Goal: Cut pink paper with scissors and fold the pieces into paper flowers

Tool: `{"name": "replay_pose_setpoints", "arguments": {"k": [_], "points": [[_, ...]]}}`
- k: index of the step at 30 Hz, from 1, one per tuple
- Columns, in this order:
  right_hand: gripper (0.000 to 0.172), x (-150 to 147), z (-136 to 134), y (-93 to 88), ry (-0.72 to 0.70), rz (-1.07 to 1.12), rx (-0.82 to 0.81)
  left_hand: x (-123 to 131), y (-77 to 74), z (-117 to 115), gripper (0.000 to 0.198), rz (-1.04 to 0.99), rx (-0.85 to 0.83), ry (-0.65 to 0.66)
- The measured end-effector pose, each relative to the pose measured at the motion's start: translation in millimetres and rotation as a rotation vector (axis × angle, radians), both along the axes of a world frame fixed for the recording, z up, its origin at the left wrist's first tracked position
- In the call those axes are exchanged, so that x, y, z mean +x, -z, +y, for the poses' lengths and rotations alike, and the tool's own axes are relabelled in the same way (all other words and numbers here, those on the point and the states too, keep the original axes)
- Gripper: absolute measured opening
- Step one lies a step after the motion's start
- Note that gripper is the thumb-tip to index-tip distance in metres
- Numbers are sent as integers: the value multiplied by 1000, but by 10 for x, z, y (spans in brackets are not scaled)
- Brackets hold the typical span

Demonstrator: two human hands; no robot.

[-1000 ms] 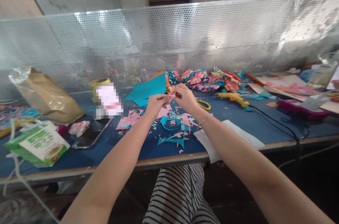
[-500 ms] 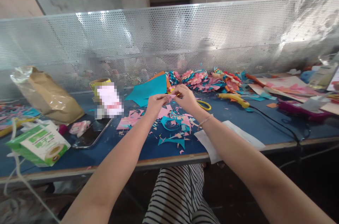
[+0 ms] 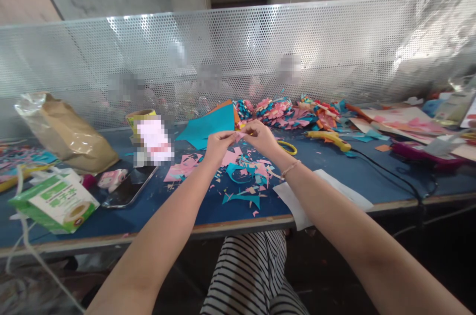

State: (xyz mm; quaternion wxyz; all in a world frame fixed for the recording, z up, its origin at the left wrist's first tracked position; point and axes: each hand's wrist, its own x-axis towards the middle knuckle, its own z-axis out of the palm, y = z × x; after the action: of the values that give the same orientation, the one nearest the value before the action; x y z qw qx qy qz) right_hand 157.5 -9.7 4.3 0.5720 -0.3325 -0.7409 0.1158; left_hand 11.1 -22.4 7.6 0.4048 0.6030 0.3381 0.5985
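A small piece of pink paper (image 3: 241,135) is pinched between the fingertips of both hands, above the table. My left hand (image 3: 220,145) is closed on its left side. My right hand (image 3: 262,137) grips it from the right, thumb and forefinger together. Just beyond my right wrist shows a yellow looped handle (image 3: 288,147), like that of scissors; the rest is hidden behind the hand. Beneath the hands lie pink and blue paper scraps (image 3: 243,173). Sheets of blue paper (image 3: 208,124) lie behind my left hand.
Bunched paper strips (image 3: 277,112) line the perforated metal screen (image 3: 230,57). To the right are a yellow glue gun (image 3: 329,139) with a black cord and white paper (image 3: 334,191) overhanging the edge. On the left stand a paper bag (image 3: 70,136), a green-white box (image 3: 57,201) and a phone (image 3: 130,188).
Both hands stay in nearly the same place, still pinching the pink paper. My right fingers have shifted slightly around it. Nothing on the table has visibly moved.
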Motion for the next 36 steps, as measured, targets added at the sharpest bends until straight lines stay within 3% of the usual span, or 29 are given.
{"name": "replay_pose_setpoints", "arguments": {"k": [23, 29, 36], "points": [[16, 23, 34, 24, -171, -17, -83, -16, -50, -27, 24, -70, -132, 25], [24, 6, 16, 1, -182, 134, -279, -25, -29, 12, 24, -42, -125, -7], [27, -7, -44, -36, -263, 127, -379, -22, -35, 0, 19, -11, -109, -26]]}}
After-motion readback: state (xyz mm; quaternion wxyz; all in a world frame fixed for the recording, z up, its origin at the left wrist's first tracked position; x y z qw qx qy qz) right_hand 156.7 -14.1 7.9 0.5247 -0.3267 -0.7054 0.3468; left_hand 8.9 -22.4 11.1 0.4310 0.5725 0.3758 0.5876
